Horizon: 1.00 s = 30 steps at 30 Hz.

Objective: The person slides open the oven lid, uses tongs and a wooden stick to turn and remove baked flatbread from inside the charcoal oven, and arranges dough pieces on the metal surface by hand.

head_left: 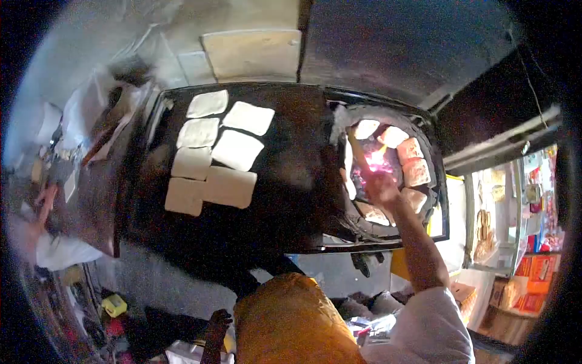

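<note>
My right hand (382, 189) reaches over the round oven pit (427, 130) with its fingers closed on a tan wooden stick (357, 151), which points to the far left rim. Beneath it, glowing coals (377, 161) burn at the bottom. Around the pit's inner wall sit several bread pieces (415, 173), some with browned spots. My left hand (221, 318) hangs low beside my body, in shadow; its finger position is unclear. On the dark counter (285, 170) to the left of the pit lie several flat white dough pieces (237, 150), some overlapping.
At the left edge another person's arm (45, 206) and white sleeve (63, 250) show. A yellow container (114, 305) stands low on the left. To the right are a glass display case (497, 212) and orange boxes (536, 279). A board (251, 54) leans behind the counter.
</note>
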### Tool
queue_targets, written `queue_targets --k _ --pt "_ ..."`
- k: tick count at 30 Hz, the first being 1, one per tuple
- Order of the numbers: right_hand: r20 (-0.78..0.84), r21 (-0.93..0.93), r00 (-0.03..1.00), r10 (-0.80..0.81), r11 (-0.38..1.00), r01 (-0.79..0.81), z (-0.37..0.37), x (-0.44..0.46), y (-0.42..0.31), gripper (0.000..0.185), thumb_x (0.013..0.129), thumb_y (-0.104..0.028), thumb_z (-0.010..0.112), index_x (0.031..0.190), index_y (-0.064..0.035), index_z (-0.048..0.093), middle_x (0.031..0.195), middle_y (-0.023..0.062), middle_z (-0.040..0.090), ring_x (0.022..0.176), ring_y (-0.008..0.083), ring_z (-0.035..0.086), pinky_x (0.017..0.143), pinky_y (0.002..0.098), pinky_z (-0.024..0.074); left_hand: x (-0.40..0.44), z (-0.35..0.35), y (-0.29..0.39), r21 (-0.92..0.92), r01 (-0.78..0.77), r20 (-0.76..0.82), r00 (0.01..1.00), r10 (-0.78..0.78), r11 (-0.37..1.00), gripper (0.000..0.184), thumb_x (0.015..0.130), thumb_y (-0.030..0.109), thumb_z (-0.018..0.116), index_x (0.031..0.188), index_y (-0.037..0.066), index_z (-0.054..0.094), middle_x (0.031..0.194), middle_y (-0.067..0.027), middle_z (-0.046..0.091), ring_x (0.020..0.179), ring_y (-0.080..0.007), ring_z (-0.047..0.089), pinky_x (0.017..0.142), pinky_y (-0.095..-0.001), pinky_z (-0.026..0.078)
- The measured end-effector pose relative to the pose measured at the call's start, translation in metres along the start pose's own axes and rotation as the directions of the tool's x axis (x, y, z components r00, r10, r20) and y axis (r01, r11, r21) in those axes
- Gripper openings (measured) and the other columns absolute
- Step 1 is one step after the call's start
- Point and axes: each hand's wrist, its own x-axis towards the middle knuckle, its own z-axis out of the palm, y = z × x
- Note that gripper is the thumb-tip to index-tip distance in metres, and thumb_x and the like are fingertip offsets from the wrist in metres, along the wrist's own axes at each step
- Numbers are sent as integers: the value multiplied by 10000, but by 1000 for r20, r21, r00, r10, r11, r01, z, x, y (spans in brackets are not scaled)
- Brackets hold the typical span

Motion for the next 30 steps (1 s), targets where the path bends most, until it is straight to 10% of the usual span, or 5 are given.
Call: queue_targets --k 2,5,9,15,30 --pt "130 685 950 283 667 -293 10 -12 -65 466 952 -309 642 1297 -6 563 951 83 688 780 177 665 672 321 554 -12 34 25 9 -14 9 1000 14 1000 384 1022 240 578 1349 45 534 1237 -126 627 1095 -271 633 916 -397 534" --pt "485 610 822 297 558 -562 14 -24 -217 543 939 -262 701 1378 10 532 1109 131 711 877 164 684 763 278 576 -27 92 73 16 -57 55 997 56 998 385 1020 237 585 1352 47 534 1229 -122 631 1099 -260 632 936 -387 527" --pt "522 489 837 -164 861 -137 224 -63 -296 672 927 -395 706 1482 -115 451 1345 130 626 1138 258 653 1008 415 504 -38 137 125 -46 -123 137 982 129 991 388 1018 233 595 1355 50 533 1218 -115 636 1105 -244 629 964 -372 519" --pt "845 191 534 17 924 -331 218 -26 -502 700 956 -504 638 1483 -98 420 1353 195 596 1211 327 611 1026 400 484 -48 55 122 -231 -90 37 994 101 969 367 1044 222 562 1362 48 501 1230 -87 619 1142 -211 601 985 -368 508" --pt "753 507 631 -186 775 -377 337 -55 -502 596 980 -445 618 1391 -32 493 1299 182 619 1146 325 633 982 426 515 -44 -37 226 28 -338 -40 940 339 941 423 1047 212 521 1422 42 429 1069 -70 620 940 -145 617 834 -313 529"
